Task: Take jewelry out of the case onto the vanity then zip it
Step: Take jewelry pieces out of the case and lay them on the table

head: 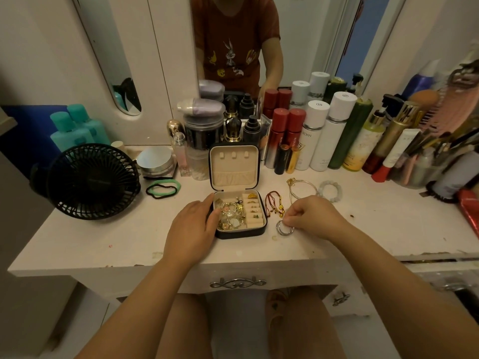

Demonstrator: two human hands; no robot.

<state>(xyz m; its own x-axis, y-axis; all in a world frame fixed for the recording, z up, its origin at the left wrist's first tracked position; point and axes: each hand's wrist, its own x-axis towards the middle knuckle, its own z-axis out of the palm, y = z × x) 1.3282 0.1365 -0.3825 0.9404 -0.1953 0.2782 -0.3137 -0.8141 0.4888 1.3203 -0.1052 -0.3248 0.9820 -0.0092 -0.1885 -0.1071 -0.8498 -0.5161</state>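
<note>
**Silver hoops pinched on the desk, case lying open**

From my remote station, I saw the fingers [294,215] of the right hand [313,216] curled tight, pinching a bunch of thin silver metal hoops [284,228]. The hoops lay on the white painted desk [103,237], just to the right of the case's front corner.

The left hand [191,226] rested against the left wall of the small black square jewellery case [241,235]. Its fingers were fairly straight along the rim and the thumb lay over the edge; they gripped nothing that I could make out.

The case sat near the front middle of the desk. It was unzipped, and its cream-lined lid [234,164] stood upright. A tangle of gold and silver trinkets [232,215] filled the left compartment, and a few small gold rings [252,203] sat in the padded rolls on the right.

More pieces lay on the desk to the right of the case:
- red cord bracelets with gold charms [274,204], close beside it
- a thin gold wire bangle [302,189], further back
- a pale beaded bracelet [330,190], beyond the bangle

To the left lay green and black hair ties [163,187], and beyond them a round black desk fan [89,181]. A crowded row of cosmetic bottles [318,136] lined the back edge, under the mirror [298,35].
</note>
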